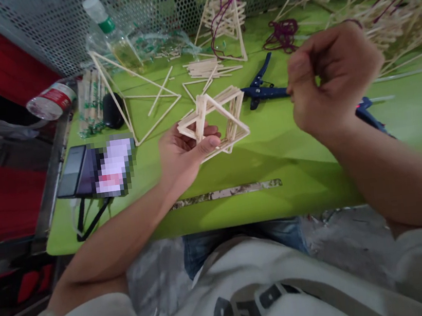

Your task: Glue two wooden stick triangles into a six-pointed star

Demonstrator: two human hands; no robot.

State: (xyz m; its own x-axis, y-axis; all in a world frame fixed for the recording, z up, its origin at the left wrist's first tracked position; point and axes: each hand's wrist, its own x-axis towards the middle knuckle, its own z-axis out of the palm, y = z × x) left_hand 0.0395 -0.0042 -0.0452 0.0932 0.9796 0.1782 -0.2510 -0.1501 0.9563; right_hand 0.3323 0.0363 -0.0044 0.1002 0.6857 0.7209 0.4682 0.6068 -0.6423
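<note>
"Above the green table (307, 176), why pinch the stick frame (227, 113) at its left end?"
"Probably so the left hand (182, 151), thumb opposing fingers, leaves the rest exposed."
"And the right hand (335, 79)?"
"Curled, well apart; whether it pinches anything, I cannot tell."

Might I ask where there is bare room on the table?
A broad bare patch lies between the worn strip, the held stick frame and the right forearm; a smaller one separates the lit screen from the left hand. The back is crowded with loose sticks, a bottle and purple string.
</note>
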